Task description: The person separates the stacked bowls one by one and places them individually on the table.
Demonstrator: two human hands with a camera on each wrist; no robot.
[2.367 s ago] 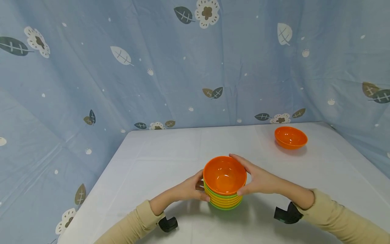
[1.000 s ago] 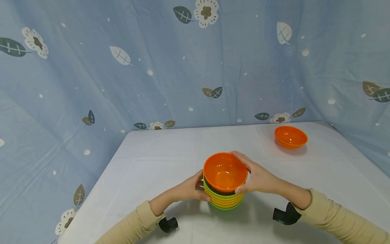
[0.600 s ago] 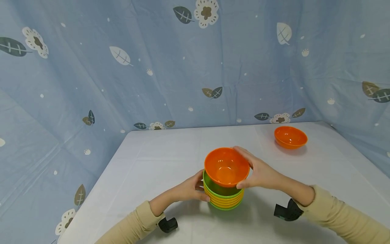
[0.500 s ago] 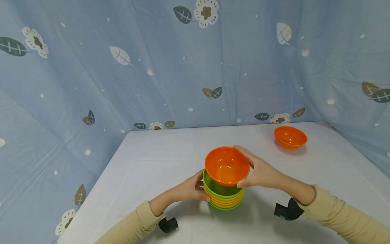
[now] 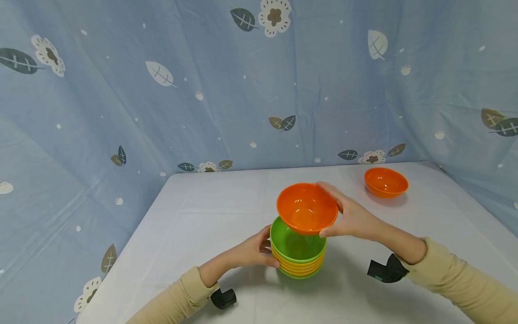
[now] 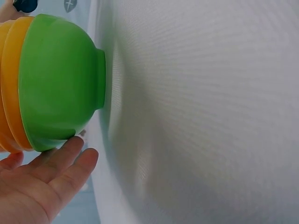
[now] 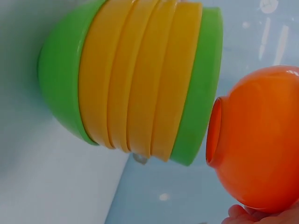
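My right hand [image 5: 350,216] grips an orange bowl [image 5: 306,207] by its rim and holds it in the air, just above and slightly right of a stack of bowls [image 5: 297,252]. The stack has a green bowl on top, several yellow ones under it and a green one at the bottom [image 7: 135,79]. In the right wrist view the orange bowl [image 7: 259,144] hangs clear of the stack. My left hand [image 5: 252,249] holds the stack's left side, fingers [image 6: 56,163] curled against the lower bowls [image 6: 56,88].
A second orange bowl [image 5: 386,182] sits at the far right of the white table [image 5: 210,207]. A blue patterned cloth [image 5: 162,90] hangs behind and around the table. Black wrist mounts [image 5: 386,270] sit under both sleeves.
My right hand has lifted the orange bowl off the stack, up and a little to the right, baring the green bowl beneath. The left hand and the stack have stayed put.
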